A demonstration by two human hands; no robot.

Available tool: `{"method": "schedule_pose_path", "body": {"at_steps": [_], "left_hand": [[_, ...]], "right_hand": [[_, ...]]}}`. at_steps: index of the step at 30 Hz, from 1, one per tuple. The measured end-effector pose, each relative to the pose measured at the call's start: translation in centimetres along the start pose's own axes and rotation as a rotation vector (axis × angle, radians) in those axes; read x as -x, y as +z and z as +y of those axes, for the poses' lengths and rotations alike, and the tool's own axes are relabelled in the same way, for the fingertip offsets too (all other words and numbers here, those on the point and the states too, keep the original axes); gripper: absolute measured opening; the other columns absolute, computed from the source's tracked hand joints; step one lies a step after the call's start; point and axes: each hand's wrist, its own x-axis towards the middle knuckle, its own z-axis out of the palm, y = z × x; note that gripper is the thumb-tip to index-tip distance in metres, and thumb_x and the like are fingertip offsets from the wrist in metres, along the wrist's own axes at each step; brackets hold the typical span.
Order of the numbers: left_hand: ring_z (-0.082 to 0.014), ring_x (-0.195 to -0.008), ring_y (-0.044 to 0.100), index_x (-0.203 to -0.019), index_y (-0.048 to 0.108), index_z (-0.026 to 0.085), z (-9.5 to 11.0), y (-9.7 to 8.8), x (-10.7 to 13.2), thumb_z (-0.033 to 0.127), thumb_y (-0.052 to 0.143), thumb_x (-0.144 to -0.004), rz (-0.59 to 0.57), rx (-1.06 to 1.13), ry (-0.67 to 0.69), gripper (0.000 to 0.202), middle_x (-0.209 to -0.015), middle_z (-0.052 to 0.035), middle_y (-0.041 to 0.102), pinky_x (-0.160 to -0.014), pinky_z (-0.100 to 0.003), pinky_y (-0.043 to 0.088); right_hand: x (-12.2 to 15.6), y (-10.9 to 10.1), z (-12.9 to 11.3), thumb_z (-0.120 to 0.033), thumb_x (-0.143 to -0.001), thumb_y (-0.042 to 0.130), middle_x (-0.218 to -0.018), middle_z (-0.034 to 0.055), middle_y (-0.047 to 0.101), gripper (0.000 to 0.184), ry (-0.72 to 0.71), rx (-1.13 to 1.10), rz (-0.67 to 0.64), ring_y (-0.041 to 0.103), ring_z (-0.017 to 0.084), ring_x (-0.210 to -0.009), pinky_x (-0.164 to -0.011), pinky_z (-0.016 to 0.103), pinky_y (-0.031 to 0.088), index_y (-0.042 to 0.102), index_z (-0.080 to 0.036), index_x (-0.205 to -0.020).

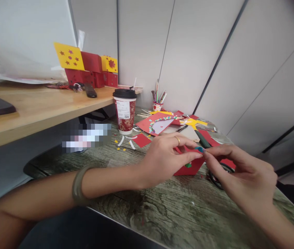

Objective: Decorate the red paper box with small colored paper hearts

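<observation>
Red paper piece pinched at top edge by left grip and right grip, low over desk; scissors beneath right grip.

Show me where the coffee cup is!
In the head view, the coffee cup stands left of centre on the table, beside the red card, beyond the left hand.

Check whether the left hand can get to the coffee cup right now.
Probably yes. The coffee cup stands beyond the left hand, with only paper scraps on the table between them. But that hand is pinching the red paper, so it isn't free.
</observation>
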Motion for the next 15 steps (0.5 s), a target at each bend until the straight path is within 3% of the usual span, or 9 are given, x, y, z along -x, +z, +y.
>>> {"method": "schedule_pose_path", "body": {"at_steps": [6, 11, 15], "left_hand": [[-0.0149, -0.084, 0.062, -0.082, 0.068, 0.015, -0.17, 0.2, 0.25, 0.016, 0.059, -0.074, 0.023, -0.066, 0.128, 0.012, -0.083, -0.0065, 0.07, -0.077, -0.029, 0.051], [-0.0148, -0.084, 0.063, -0.09, 0.068, 0.015, -0.23, 0.29, 0.15, 0.016, 0.059, -0.071, -0.007, -0.019, 0.007, 0.02, -0.093, -0.0067, 0.069, -0.073, -0.027, 0.052], [-0.0148, -0.083, 0.063, -0.086, 0.069, 0.016, -0.09, 0.14, 0.01, 0.024, 0.063, -0.071, 0.004, 0.062, -0.078, 0.018, -0.088, -0.0046, 0.07, -0.075, -0.027, 0.051]], "right_hand": [[0.13, 0.05, 0.07, -0.018, -0.072, 0.062, -0.066, -0.0059, 0.063, 0.008, -0.016, 0.024, -0.023, 0.055, 0.009, -0.056, -0.053, 0.021, 0.042, 0.061, -0.025, -0.076], [0.14, 0.17, 0.19, -0.013, -0.073, 0.059, -0.079, -0.0047, 0.066, 0.019, -0.094, -0.041, -0.072, 0.059, 0.009, -0.065, -0.061, 0.02, 0.045, 0.061, -0.026, -0.087], [0.21, -0.13, 0.36, -0.013, -0.076, 0.052, -0.076, -0.0037, 0.065, 0.014, 0.032, -0.128, -0.109, 0.059, 0.01, -0.067, -0.063, 0.022, 0.045, 0.06, -0.024, -0.08]]}}
